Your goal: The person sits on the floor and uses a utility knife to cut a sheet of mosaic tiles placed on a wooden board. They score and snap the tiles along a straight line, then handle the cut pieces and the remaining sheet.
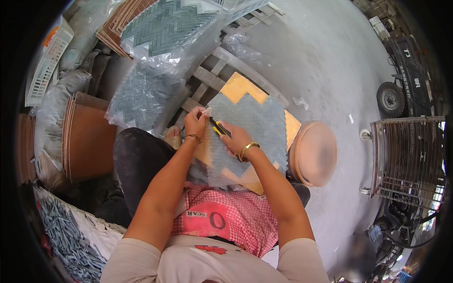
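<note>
A grey mosaic tile sheet with mesh backing (pixel 255 122) lies over my lap on a yellow-orange board (pixel 237 87), whose edges show past the sheet's zigzag outline. My right hand (pixel 236 139) is wrapped round a black and yellow utility knife (pixel 219 128), its tip pointing up-left at the sheet's left edge. Close to that tip, my left hand (pixel 195 122) pinches the mesh at the same edge; the fingertips hide exactly what lies between them.
Plastic-wrapped herringbone tile sheets (pixel 165 28) are stacked on a wooden pallet (pixel 210 78) ahead. Brown boards (pixel 89 141) stand at left, above a sack of loose grey strips (pixel 71 236). A round orange-pink stool (pixel 315 153) is at right, with a wire rack (pixel 408 160) beyond.
</note>
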A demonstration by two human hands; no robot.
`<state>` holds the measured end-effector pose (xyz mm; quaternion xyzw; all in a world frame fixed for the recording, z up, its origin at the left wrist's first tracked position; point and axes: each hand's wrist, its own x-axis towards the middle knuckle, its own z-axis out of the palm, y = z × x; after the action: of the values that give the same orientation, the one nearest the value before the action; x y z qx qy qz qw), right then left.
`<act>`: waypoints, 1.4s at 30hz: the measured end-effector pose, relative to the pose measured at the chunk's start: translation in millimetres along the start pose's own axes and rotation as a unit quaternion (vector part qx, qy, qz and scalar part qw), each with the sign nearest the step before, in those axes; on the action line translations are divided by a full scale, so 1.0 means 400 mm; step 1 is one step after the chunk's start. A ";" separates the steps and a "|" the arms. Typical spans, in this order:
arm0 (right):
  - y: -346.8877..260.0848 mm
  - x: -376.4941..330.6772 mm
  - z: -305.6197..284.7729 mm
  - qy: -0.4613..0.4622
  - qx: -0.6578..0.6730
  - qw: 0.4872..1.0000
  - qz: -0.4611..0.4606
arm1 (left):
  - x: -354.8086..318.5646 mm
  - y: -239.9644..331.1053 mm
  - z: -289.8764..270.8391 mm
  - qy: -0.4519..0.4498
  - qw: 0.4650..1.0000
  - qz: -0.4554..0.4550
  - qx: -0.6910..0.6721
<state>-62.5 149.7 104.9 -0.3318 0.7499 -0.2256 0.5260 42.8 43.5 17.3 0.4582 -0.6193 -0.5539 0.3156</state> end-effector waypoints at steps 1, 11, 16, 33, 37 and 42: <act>0.006 -0.006 -0.002 -0.005 -0.005 1.000 -0.004 | -0.001 -0.002 0.000 0.001 1.000 0.003 0.006; 0.015 -0.003 0.027 0.004 0.019 1.000 -0.022 | 0.009 -0.040 -0.003 -0.009 0.999 0.023 -0.026; 0.037 -0.068 -0.011 0.016 0.069 0.997 -0.013 | -0.023 -0.013 -0.021 -0.008 1.000 0.004 0.008; 0.042 -0.018 -0.007 0.077 -0.260 0.955 -0.123 | -0.078 0.016 -0.022 -0.009 0.962 0.081 0.262; 0.022 -0.016 -0.001 0.045 -0.305 0.944 -0.117 | -0.089 -0.005 -0.021 0.008 0.955 0.122 0.269; 0.009 -0.014 -0.008 0.032 -0.339 0.930 -0.136 | -0.097 -0.010 -0.012 0.033 0.954 0.133 0.267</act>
<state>-65.0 156.3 107.2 -0.5816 0.7458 -0.0372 0.3226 62.6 77.2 18.9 0.4570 -0.7893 -0.3061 0.2729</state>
